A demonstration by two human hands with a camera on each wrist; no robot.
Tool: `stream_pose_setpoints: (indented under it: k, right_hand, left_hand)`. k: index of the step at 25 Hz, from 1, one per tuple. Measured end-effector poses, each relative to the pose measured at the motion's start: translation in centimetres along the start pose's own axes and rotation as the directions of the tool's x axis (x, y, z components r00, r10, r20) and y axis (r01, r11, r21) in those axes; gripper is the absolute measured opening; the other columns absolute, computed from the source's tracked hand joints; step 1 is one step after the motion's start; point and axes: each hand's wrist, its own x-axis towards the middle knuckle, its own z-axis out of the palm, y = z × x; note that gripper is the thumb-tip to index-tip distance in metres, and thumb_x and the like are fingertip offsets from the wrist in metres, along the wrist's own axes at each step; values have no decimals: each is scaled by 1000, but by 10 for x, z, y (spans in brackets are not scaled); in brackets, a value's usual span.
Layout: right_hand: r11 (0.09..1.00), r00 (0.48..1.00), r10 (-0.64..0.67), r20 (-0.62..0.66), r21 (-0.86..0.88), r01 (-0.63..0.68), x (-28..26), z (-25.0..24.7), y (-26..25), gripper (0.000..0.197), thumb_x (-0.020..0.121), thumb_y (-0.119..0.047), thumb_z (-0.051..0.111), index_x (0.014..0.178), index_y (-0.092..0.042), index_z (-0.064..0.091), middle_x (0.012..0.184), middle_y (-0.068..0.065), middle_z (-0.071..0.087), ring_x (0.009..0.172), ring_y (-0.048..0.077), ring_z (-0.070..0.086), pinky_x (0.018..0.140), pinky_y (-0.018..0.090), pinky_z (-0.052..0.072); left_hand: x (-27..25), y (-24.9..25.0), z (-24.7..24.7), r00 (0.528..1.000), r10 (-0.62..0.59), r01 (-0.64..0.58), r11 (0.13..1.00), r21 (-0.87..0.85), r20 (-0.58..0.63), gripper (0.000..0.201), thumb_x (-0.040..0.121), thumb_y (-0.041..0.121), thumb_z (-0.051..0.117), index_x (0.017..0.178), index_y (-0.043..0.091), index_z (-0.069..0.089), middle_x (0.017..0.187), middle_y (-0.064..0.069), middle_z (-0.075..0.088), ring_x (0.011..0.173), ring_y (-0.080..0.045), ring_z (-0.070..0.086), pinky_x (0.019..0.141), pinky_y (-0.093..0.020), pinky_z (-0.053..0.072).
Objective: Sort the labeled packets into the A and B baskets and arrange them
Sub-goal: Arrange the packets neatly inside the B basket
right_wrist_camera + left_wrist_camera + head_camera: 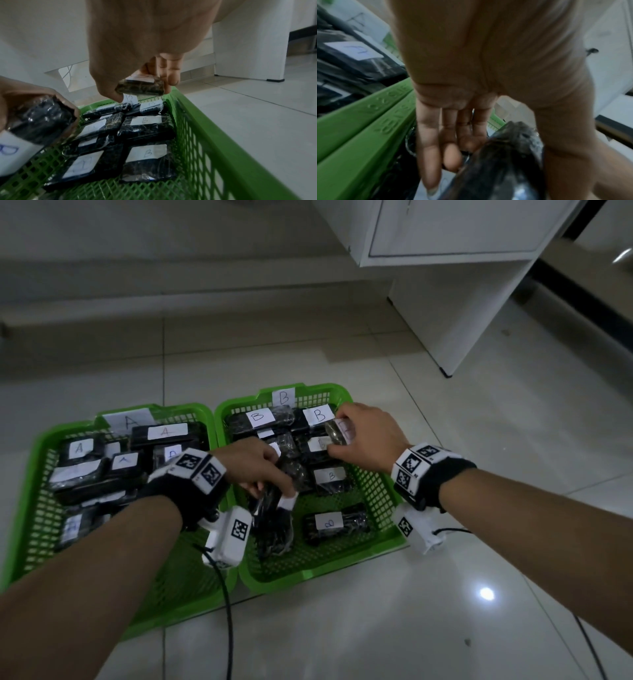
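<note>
Over the B basket (380, 491), both hands grip 1 black, plastic-wrapped, white-labelled packet each: left hand (260, 467), right hand (368, 434).

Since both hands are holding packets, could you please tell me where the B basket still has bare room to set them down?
In the B basket, bare mesh shows along the near wall, in front of the nearest B packet, and in a strip along the right wall. The far half is crowded with packets, where the right hand and left hand each hold one.
</note>
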Motion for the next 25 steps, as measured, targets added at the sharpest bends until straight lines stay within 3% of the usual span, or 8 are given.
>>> stream_pose_setpoints:
  k: [3, 6, 9, 12, 16, 19, 22, 25]
  right_hand:
    - [957, 995, 90, 36, 274, -97, 5, 5, 2, 35, 84, -57, 52, 90, -25, 64, 77, -5, 69, 66, 13, 63, 67, 32, 54]
    - [672, 907, 255, 336, 612, -416, 9, 1, -3, 49, 93, -52, 35, 78, -14, 63, 69, 5, 68, 59, 22, 57, 65, 34, 47]
    - [444, 834, 259, 487, 707, -550, 11, -7, -8, 57, 93, -59, 34, 88, -8, 58, 65, 5, 55, 56, 22, 50, 56, 29, 48]
    - [592, 847, 208, 489, 627, -507, 6, -13, -10, 53, 92, -61, 50, 96, -9, 61, 71, -3, 58, 65, 16, 52, 61, 28, 43]
    - [745, 863, 207, 461, 497, -444, -4, -10, -14, 55, 88, -38, 70, 131, -17, 43, 104, -3, 59, 88, 13, 60, 64, 27, 45]
    - [834, 940, 207, 270, 453, -314, -6, -2, -18, 49, 78, -30, 82, 117, -16, 57, 103, 0, 67, 89, 18, 69, 72, 35, 60]
    - [885, 983, 159, 95, 428, -185, -4, -4, -18, 36, 77, -24, 76, 109, -17, 60, 99, 3, 66, 89, 23, 64, 75, 34, 53]
    - [890, 999, 49, 7, 453, -47, -5, -5, -22, 35, 68, -38, 71, 97, -19, 66, 88, 0, 69, 79, 19, 65, 71, 35, 54]
  left_hand:
    - [-11, 5, -4, 974, 189, -220, 917, -333, -122, 27, 80, 13, 77, 103, 6, 65, 91, -6, 76, 84, -20, 72, 77, -32, 56]
    - [-15, 12, -4, 960, 161, -275, 681, -678, -228, 38, 91, 19, 66, 116, -8, 58, 91, -20, 72, 73, -29, 70, 65, -34, 60]
    - [-17, 16, -6, 975, 126, -220, 584, -781, -181, 47, 95, 39, 58, 113, -5, 61, 90, -23, 68, 68, -29, 68, 67, -40, 62]
    - [-18, 17, -10, 974, 104, -227, 478, -848, -202, 32, 98, 37, 54, 101, 6, 64, 74, -10, 69, 59, -22, 65, 60, -33, 60]
    - [-16, 11, -6, 980, 86, -200, 514, -834, -181, 35, 99, 38, 52, 106, 7, 67, 88, -13, 72, 70, -25, 69, 60, -30, 60]
    - [-8, 7, 0, 977, 114, -212, 600, -772, -180, 40, 102, 35, 49, 127, 6, 60, 119, -17, 69, 105, -32, 68, 83, -39, 59]
    - [-4, 5, 5, 956, 126, -285, 614, -736, -266, 32, 104, 22, 47, 135, 19, 54, 134, -17, 58, 108, -33, 63, 75, -40, 60]
    - [1, 5, 11, 945, 172, -322, 636, -701, -278, 34, 105, 12, 42, 135, 22, 53, 139, -12, 53, 120, -36, 58, 86, -48, 58]
